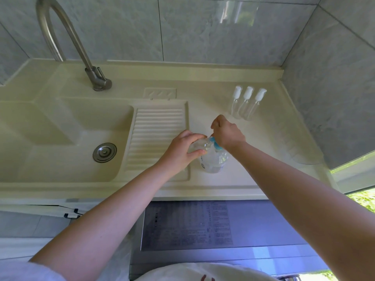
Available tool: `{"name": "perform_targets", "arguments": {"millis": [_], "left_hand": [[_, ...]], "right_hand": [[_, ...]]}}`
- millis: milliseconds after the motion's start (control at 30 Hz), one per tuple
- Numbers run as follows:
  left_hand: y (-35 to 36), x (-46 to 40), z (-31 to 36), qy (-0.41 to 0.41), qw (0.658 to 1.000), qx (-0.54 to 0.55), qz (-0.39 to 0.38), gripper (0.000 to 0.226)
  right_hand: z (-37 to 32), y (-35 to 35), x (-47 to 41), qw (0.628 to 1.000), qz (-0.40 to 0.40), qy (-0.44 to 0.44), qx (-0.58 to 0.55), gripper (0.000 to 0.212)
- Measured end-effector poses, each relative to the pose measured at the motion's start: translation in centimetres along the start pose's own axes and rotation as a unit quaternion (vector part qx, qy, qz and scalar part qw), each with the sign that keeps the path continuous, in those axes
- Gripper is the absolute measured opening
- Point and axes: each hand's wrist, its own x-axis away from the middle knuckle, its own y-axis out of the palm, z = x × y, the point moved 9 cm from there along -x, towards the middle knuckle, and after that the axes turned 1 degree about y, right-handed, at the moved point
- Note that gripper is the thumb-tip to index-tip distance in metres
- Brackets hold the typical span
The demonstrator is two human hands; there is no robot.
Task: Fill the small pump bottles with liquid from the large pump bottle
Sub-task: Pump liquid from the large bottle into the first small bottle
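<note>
From the head camera, a large pump bottle (213, 159) of clear liquid stands on the cream surface (263, 138), just right of the ribbed washboard (158, 130) beside the sink (67, 126). The left hand (182, 153) is wrapped around a clear small pump bottle (199, 145), held tilted against the big bottle's top. The right hand (228, 132) is clenched over the blue pump head (215, 144). Three more small pump bottles (246, 103) with white tops stand in a row near the back right corner, well apart from the hands. A curved steel tap (85, 61) rises behind the sink
</note>
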Motion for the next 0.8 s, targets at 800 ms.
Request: {"name": "perform_targets", "arguments": {"millis": [800], "left_hand": [[-0.05, 0.01, 0.02, -0.007, 1.0, 0.012, -0.005, 0.042]], "right_hand": [[0.47, 0.14, -0.38, 0.998, -0.034, 0.005, -0.048, 0.04]]}}
